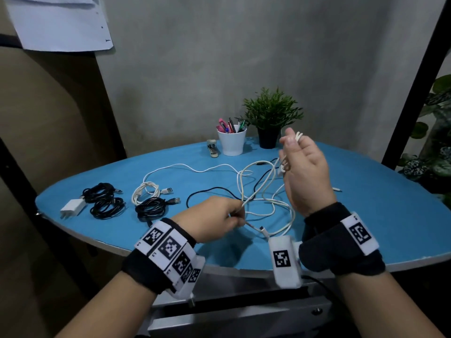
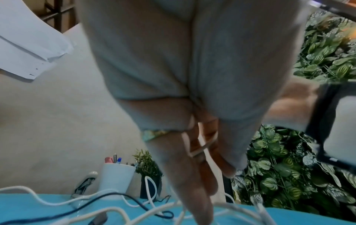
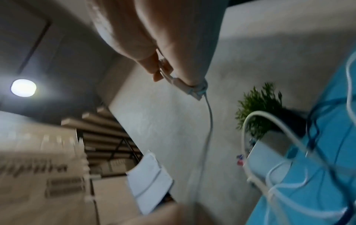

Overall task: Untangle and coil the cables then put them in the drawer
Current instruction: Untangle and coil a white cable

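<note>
A loose white cable point(image 1: 264, 185) lies tangled with a thin black cable point(image 1: 212, 189) on the blue table point(image 1: 366, 215). My left hand point(image 1: 240, 209) pinches the white cable low over the table's near side; in the left wrist view the strand point(image 2: 200, 146) crosses my fingers. My right hand point(image 1: 290, 152) is raised upright to the right, with white loops point(image 1: 299, 136) wound round its fingers. In the right wrist view its fingertips point(image 3: 158, 73) hold the cable's plug point(image 3: 189, 89). Coiled black cables point(image 1: 105, 200) and a coiled white one point(image 1: 146, 191) lie at the left.
A white charger point(image 1: 73, 207) lies at the table's left edge. A white pen cup point(image 1: 231, 142), a stapler point(image 1: 212, 148) and a potted plant point(image 1: 271, 115) stand at the back. A grey metal drawer front point(image 1: 231, 320) shows under the near table edge.
</note>
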A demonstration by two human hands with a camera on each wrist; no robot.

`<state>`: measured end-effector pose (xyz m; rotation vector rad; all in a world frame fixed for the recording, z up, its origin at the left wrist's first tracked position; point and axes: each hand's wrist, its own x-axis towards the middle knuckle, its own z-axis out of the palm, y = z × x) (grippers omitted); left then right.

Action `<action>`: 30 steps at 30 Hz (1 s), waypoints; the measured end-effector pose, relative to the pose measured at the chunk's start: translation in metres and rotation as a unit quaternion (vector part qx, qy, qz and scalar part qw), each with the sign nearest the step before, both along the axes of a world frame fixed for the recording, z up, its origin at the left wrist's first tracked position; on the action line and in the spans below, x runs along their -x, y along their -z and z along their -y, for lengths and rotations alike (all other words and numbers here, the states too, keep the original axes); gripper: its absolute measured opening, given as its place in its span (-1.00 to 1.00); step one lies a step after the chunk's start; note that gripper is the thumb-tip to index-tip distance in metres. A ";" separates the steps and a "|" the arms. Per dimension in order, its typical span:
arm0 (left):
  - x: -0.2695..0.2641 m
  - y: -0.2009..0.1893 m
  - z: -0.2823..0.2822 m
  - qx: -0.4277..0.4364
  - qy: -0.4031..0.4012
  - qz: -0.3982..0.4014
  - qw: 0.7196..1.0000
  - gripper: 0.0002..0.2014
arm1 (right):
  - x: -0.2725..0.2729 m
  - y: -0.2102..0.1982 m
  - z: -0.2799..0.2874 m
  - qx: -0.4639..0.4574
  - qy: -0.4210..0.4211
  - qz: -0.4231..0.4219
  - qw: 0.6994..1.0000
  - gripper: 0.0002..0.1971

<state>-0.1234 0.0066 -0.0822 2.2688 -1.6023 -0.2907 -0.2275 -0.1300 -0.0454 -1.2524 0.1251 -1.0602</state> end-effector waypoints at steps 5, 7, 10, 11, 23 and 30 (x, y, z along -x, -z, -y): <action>-0.010 -0.019 0.000 0.156 0.021 0.075 0.985 -0.91 | -0.006 0.016 0.011 0.258 0.142 -0.185 0.938 -0.86; -0.012 -0.028 0.003 0.243 0.042 0.091 0.965 -0.90 | -0.008 0.017 0.007 0.315 0.147 -0.240 0.906 -0.92; -0.019 -0.040 0.008 0.315 0.050 0.131 0.939 -0.83 | -0.010 0.018 -0.001 0.324 0.124 -0.249 0.904 -0.85; -0.023 -0.043 0.010 0.323 0.040 0.136 0.936 -0.84 | -0.009 0.018 -0.004 0.314 0.109 -0.245 0.911 -0.81; 0.011 0.019 -0.025 0.026 0.007 0.063 0.998 -0.48 | -0.009 0.032 0.007 0.370 -0.025 -0.548 0.750 -0.74; 0.028 0.045 -0.024 -0.016 0.075 0.137 0.988 -0.80 | -0.006 0.023 0.005 0.326 -0.013 -0.503 0.801 -0.70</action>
